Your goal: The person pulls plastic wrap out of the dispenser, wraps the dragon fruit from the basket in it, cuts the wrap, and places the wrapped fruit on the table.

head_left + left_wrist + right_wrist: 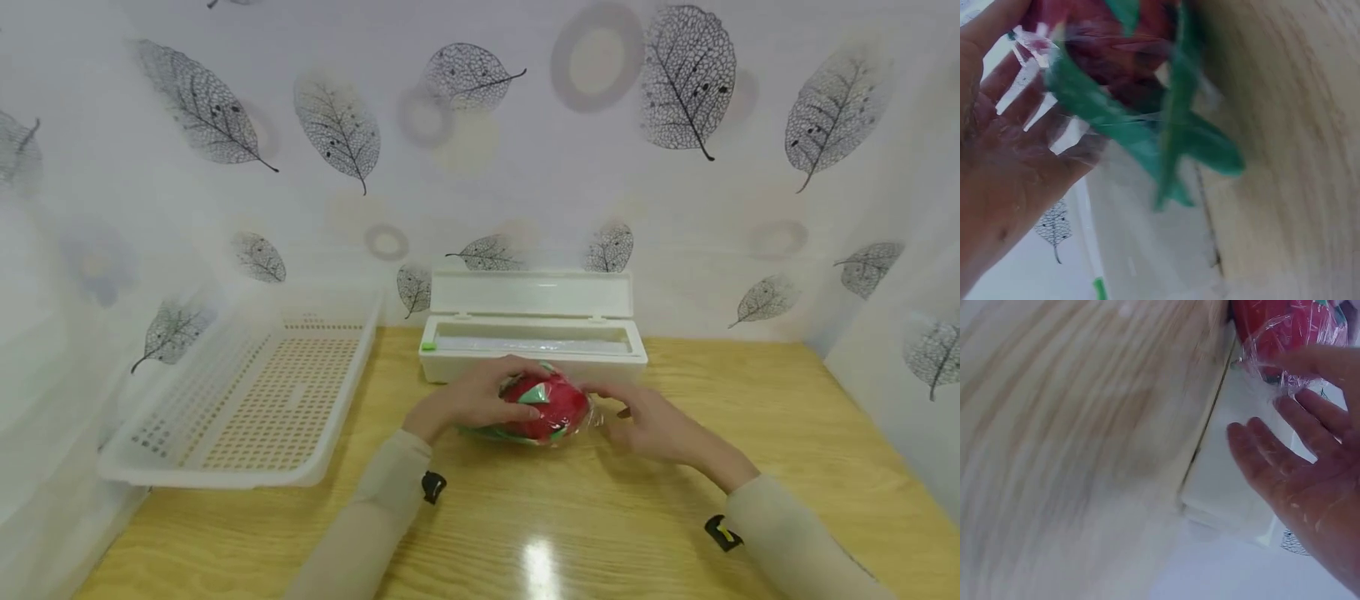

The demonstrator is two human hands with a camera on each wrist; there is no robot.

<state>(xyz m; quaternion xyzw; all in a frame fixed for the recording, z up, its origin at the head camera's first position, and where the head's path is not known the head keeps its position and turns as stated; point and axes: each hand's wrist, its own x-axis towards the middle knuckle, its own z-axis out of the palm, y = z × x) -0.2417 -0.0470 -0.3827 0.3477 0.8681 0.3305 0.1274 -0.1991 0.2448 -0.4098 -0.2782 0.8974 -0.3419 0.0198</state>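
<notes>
A red dragon fruit with green scales lies on the table, wrapped in clear plastic film. My left hand grips it from the left, with fingers over the far side and the thumb across the near side. Long green scales stick out under the film in the left wrist view. At the fruit's right end, my right hand touches the wrap with its fingers spread and loosely bent. Loose film bunches near that thumb and index finger in the right wrist view.
Behind the hands stands a white cling film box, its lid raised and a film roll inside. A white perforated basket stands at the left. A leaf-patterned cloth hangs behind the wooden table.
</notes>
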